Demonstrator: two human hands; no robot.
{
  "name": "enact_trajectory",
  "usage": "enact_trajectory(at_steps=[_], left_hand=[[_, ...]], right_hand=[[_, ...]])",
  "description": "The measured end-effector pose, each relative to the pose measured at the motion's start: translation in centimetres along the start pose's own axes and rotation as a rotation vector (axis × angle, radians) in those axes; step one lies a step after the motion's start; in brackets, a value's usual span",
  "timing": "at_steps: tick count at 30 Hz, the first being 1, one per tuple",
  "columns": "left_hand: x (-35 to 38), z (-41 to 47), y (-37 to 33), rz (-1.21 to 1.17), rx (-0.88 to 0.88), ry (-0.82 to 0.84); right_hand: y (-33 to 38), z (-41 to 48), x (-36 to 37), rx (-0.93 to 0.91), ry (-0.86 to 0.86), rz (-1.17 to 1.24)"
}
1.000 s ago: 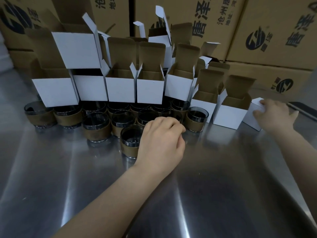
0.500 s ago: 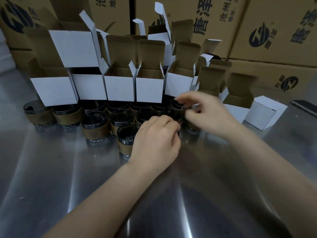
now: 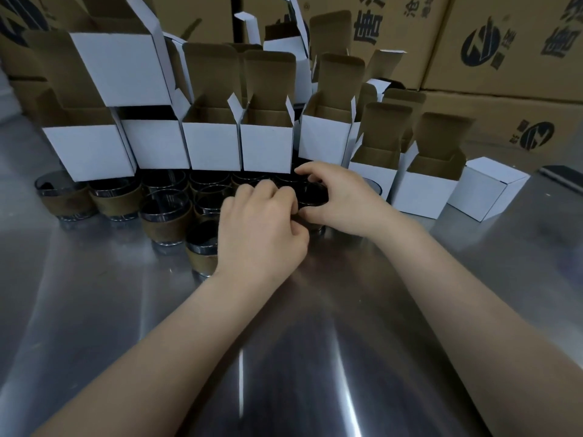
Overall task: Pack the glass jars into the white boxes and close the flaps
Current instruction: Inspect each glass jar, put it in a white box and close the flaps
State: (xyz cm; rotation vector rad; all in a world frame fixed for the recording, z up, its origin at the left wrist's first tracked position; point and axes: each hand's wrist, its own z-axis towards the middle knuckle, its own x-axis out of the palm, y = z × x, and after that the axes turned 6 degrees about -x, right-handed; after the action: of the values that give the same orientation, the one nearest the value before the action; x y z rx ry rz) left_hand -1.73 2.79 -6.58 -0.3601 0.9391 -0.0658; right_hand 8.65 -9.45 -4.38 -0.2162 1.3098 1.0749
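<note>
Two hands, left and right, work over a steel counter carrying roughly a dozen glass jars, some hidden behind the hands and boxes. At least ten open white boxes stand along the counter's far edge, with one closed white box at the right. Four brown shipping cartons are stacked behind.

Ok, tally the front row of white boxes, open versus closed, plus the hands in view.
Open white boxes, front row: 7
Closed white box: 1
Hands: 2, left hand and right hand, the right gripping a glass jar
Total: 10
</note>
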Motion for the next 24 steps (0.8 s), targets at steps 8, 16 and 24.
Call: enact_trajectory(at_steps=[8,16,24], left_hand=[[-0.1,1.0,1.9,0.043,-0.088,0.003],[0.0,1.2,1.9,0.04,-0.017,-0.025],[-0.5,1.1,1.2,-0.136,-0.016,-0.06]], right_hand=[[-0.2,-1.2,1.1,0.034,-0.188,0.086],[0.8,-1.8,1.4,0.02,-0.4,0.398],[2.6,-2.4,1.3,-0.197,-0.464,0.463]])
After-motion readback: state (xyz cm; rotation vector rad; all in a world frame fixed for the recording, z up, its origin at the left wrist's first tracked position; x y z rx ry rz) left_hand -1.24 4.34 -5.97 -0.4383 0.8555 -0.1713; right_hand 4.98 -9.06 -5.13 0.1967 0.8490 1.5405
